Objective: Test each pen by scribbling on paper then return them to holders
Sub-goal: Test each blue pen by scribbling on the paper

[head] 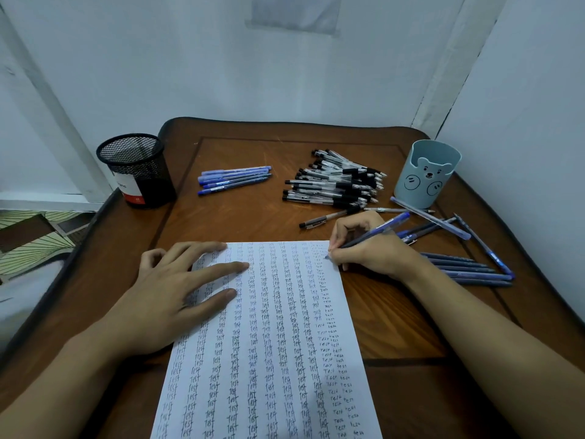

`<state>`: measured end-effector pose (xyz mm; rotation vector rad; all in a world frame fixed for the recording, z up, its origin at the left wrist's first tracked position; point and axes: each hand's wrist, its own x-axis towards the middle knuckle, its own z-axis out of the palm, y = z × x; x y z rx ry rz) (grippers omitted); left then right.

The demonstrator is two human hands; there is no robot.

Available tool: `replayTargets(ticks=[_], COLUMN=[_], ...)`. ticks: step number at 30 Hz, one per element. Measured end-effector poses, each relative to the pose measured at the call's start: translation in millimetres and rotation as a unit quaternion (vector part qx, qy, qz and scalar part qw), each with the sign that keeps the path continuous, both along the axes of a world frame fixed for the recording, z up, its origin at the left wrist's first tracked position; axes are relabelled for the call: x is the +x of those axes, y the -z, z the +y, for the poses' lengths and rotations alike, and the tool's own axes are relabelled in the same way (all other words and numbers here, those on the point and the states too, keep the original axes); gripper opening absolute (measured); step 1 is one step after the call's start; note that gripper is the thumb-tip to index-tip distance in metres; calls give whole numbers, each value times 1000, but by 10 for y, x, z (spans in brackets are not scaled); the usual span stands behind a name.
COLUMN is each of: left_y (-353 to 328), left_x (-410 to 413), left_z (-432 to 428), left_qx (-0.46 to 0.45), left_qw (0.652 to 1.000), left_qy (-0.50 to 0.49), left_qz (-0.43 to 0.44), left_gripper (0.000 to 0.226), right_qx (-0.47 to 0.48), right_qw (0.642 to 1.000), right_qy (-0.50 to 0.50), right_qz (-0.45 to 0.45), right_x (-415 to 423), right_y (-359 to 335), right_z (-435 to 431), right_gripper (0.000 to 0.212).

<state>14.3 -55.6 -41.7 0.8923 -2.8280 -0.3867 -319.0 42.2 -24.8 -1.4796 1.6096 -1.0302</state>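
- Testing is the step in hand: a blue pen [367, 236] is held with its tip at the upper right edge of the paper [272, 337], in the last narrow margin beside columns of the word "test".
- Right hand [370, 245] grips the pen in a writing hold; fingers [335, 245] are curled tight round the lower barrel, the capped end pointing up and right. The heel of the hand rests on the table [395, 318], just off the sheet.
- Left hand [177, 293] lies flat on the upper left of the paper, fingers spread and extended, holding nothing and pinning the sheet.
- Judgement: the sheet is almost full, so little room remains for further marks; whether this pen is writing cannot be told.
- Next move, as judged: finish the scribble, lift the tip, and carry the pen to a holder. Which holder takes blue pens is not shown.
- Bear cup [427, 172] stands near the right hand, beyond it; mesh cup [136, 169] stands at the far left. Neither shows any pens inside.
- Black pens [335, 182] lie heaped at the centre back; blue pens lie in one row at back left [234, 179] and loosely at the right [468, 267].
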Motion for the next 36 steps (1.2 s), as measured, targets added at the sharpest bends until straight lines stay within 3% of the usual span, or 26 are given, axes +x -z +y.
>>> replayTargets(ticks=[8,36], left_y=[-3,24], left_x=[1,0], left_z=[-1,-4], left_qx=[4,-7], left_qw=[1000,1000], left_qy=[-1,1], left_qz=[-1,5], left_gripper=[53,53], right_qx=[-2,-6], right_qw=[1000,999], right_qy=[0,32], right_qz=[-3,19], right_x=[-16,0], right_y=[-6,34], right_z=[7,-13], right_gripper=[32,28])
